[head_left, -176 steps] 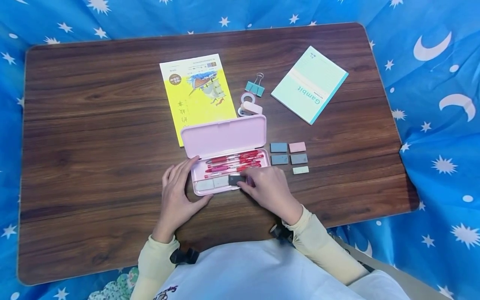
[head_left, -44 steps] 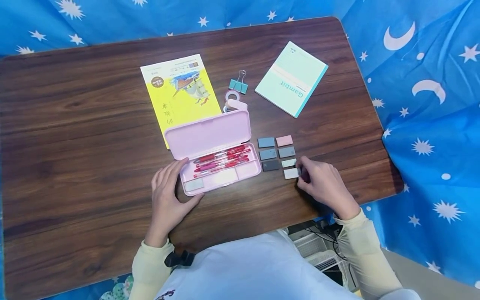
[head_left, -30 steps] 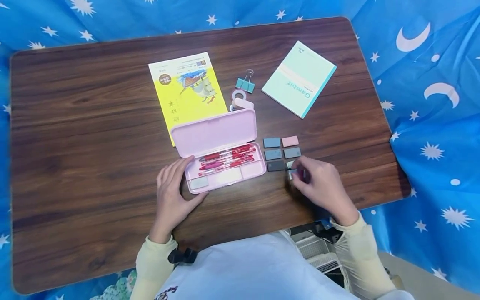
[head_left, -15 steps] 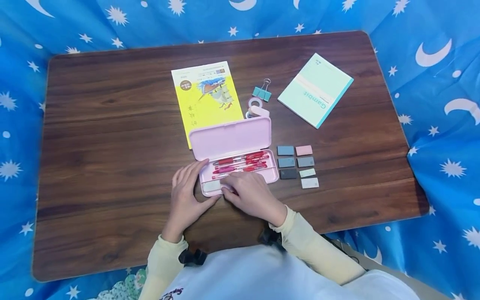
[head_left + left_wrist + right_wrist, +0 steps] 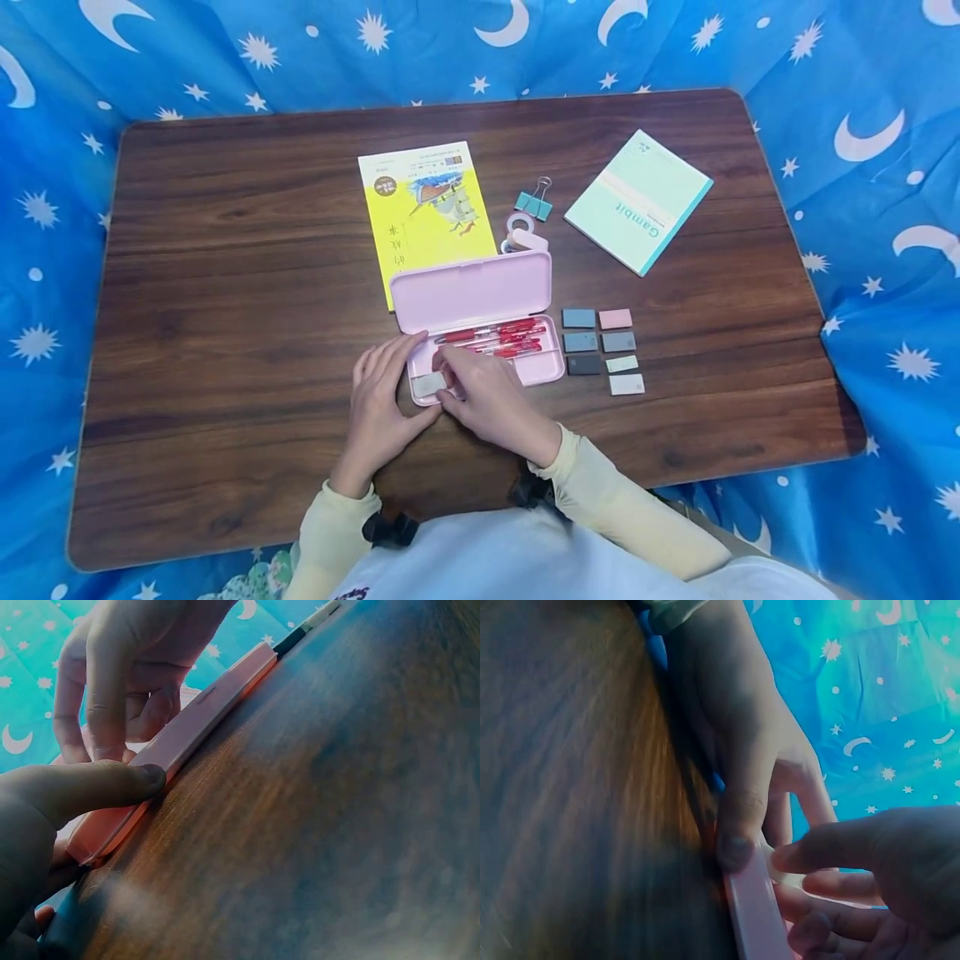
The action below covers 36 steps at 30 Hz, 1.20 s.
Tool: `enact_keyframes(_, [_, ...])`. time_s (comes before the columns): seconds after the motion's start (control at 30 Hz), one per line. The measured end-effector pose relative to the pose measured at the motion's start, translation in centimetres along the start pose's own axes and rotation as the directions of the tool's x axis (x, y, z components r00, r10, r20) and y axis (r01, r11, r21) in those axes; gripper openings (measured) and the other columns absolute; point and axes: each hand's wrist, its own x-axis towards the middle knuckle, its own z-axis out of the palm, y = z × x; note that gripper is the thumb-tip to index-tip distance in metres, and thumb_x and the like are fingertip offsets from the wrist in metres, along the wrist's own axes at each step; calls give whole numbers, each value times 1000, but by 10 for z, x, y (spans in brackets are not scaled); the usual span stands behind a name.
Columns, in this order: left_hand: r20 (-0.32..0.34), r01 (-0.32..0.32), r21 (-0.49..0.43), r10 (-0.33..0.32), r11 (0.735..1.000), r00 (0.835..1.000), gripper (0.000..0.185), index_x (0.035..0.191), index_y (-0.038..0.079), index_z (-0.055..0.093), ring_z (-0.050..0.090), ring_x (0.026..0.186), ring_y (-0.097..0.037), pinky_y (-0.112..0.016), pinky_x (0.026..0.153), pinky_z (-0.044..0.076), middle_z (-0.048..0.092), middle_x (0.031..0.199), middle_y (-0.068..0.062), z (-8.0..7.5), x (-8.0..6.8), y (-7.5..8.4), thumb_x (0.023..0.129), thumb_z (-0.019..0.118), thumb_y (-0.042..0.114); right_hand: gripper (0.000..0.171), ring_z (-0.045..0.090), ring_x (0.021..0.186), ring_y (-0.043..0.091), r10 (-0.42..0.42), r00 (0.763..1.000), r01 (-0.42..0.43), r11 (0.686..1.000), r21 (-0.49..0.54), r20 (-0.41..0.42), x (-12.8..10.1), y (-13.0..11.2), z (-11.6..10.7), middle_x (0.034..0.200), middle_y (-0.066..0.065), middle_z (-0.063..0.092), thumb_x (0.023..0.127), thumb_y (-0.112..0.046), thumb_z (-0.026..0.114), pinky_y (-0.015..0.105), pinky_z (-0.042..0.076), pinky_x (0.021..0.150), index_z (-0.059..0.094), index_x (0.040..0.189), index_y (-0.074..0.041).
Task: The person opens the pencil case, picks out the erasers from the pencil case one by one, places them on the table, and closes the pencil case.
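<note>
A pink pencil case (image 5: 471, 293) lies with its lid raised, red pens (image 5: 517, 332) in its long compartment. My left hand (image 5: 382, 408) grips the case's left end, its thumb on the front wall in the left wrist view. In the left front compartment lies a whitish eraser (image 5: 429, 384); my right hand (image 5: 491, 400) reaches in and pinches its right end, the fingertips partly hidden. Right of the case, erasers sit in two columns: blue ones (image 5: 578, 318), a dark one (image 5: 582, 366), a pink one (image 5: 615, 318), a grey one (image 5: 618, 342), a small pale green one (image 5: 622, 364) and a white one (image 5: 627, 384).
Behind the lid is a yellow book (image 5: 431, 221), partly covered by it. Rolls of tape (image 5: 521, 223) and a teal binder clip (image 5: 534, 205) are beside the book. A mint notebook (image 5: 639, 202) lies at the back right of the brown table (image 5: 225, 333).
The dark eraser and a white eraser have gone from the case to the rows on the table. My right hand has returned from those rows to the case; my left hand keeps its hold.
</note>
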Motion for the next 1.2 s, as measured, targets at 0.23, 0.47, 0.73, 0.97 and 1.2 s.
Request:
enact_keyframes(0.23, [6,-8,-15,8,1000,1000,96,153,26,44,42,139,-22,-52,117,19,50,151,0,7,3,3,70,91,38,24,51,63,7,-107,993,108,994,3,-49,-8,17,-26,73,-6,57,78,-12,79,23,42,56,65,97,-10])
enact_keyframes(0.47, [-10,14,-2,-14,1000,1000,100,152,26,46,44,137,-24,-54,116,18,51,150,0,-3,1,4,66,95,37,21,45,59,6,-16,992,20,999,30,-127,-50,65,-90,68,-4,55,74,-9,75,24,38,53,62,90,-10])
enact_keyframes(0.73, [-16,5,10,-5,1000,1000,102,151,25,47,44,137,-26,-55,116,18,53,149,-2,-13,2,2,63,97,37,21,44,55,3,198,980,-195,976,-95,25,-99,101,-108,68,-9,59,76,-13,77,25,36,52,64,93,-14])
enact_keyframes(0.97, [-2,16,-9,-16,1000,1000,101,151,27,46,44,137,-27,-56,116,17,52,150,-1,-6,4,2,65,96,38,20,44,53,8,195,980,-196,959,-202,-26,-108,105,-98,65,-7,54,77,-12,77,28,33,47,65,92,-14])
enact_keyframes(1.2, [1,16,-25,-16,1000,1000,101,152,27,46,44,136,-26,-56,116,17,52,149,-1,2,3,1,65,96,37,20,44,53,12,215,977,-209,939,-272,-7,-114,104,-99,64,-5,49,79,-13,81,29,31,45,65,90,-13])
